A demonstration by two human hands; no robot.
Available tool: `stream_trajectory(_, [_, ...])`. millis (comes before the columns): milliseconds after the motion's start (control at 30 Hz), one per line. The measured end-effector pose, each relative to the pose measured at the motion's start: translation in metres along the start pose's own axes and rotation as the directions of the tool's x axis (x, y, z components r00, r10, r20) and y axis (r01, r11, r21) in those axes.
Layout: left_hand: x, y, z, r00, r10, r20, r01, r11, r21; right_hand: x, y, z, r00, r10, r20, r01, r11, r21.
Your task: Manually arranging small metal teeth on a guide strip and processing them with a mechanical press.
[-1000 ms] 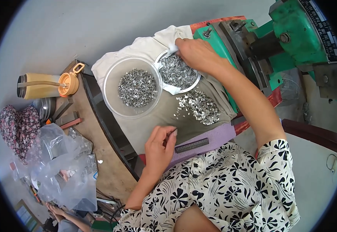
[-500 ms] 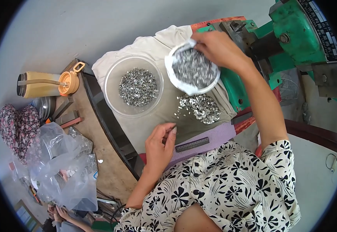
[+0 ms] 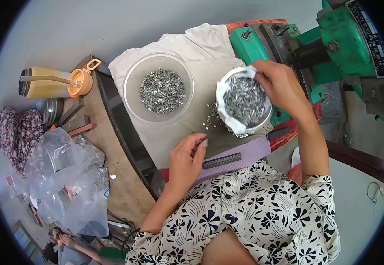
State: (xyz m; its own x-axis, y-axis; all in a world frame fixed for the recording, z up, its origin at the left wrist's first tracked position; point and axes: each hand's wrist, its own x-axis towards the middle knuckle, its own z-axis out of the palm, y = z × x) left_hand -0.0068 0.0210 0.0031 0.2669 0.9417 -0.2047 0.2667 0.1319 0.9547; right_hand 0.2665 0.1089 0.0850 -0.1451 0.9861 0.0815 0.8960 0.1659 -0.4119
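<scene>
My right hand [image 3: 282,86] grips the far right rim of a round white tub [image 3: 221,98], which has crumpled white material along its edge. Small silvery metal pieces [image 3: 245,99] fill the tub and look smeared by motion. The tub hides most of a loose pile of similar pieces [image 3: 210,117] on the cloth. My left hand [image 3: 185,159] is closed in a pinch near the cloth's front edge; anything between thumb and finger is too small to make out. Left of the tub, a clear plastic bowl [image 3: 129,90] holds more metal pieces [image 3: 162,90].
Beige cloth [image 3: 205,42] covers the work surface. A green machine [image 3: 348,48] stands at the right. In front lies a purple mat [image 3: 256,150] with a dark strip [image 3: 222,161]. Left are a bottle [image 3: 46,83], plastic bags [image 3: 59,176] and, farther down, another person's hands [image 3: 64,240].
My right hand has brought the white tub right and nearer to me, over the loose pile that lay uncovered before. My left hand stays pinched. The whole view has shifted slightly.
</scene>
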Motion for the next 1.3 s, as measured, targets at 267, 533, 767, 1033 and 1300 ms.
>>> stream_trajectory(267, [0.0, -0.002, -0.003, 0.997, 0.045, 0.063, -0.047, 0.999, 0.025, -0.013, -0.01, 0.008, 1.0, -0.024, 0.018, 0.022, 0.997, 0.077])
stream_trajectory(533, [-0.002, 0.001, 0.001, 1.0, 0.008, 0.024, -0.008, 1.0, 0.011, -0.017, -0.014, 0.01, 0.999, -0.039, 0.037, 0.035, 0.994, 0.104])
stream_trajectory(767, [-0.002, 0.001, 0.0, 0.999, -0.034, 0.02, 0.034, 0.999, 0.006, -0.019, -0.016, 0.01, 0.998, -0.031, 0.055, 0.027, 0.996, 0.084])
stream_trajectory(1033, [0.001, 0.003, -0.001, 0.997, -0.04, 0.059, 0.04, 0.999, -0.005, -0.02, -0.012, 0.017, 0.995, -0.016, 0.095, 0.002, 0.99, 0.144])
stream_trajectory(1300, [0.001, 0.02, 0.015, 0.984, -0.174, 0.047, 0.176, 0.875, -0.452, -0.02, -0.012, 0.021, 0.996, -0.003, 0.088, -0.013, 0.984, 0.176])
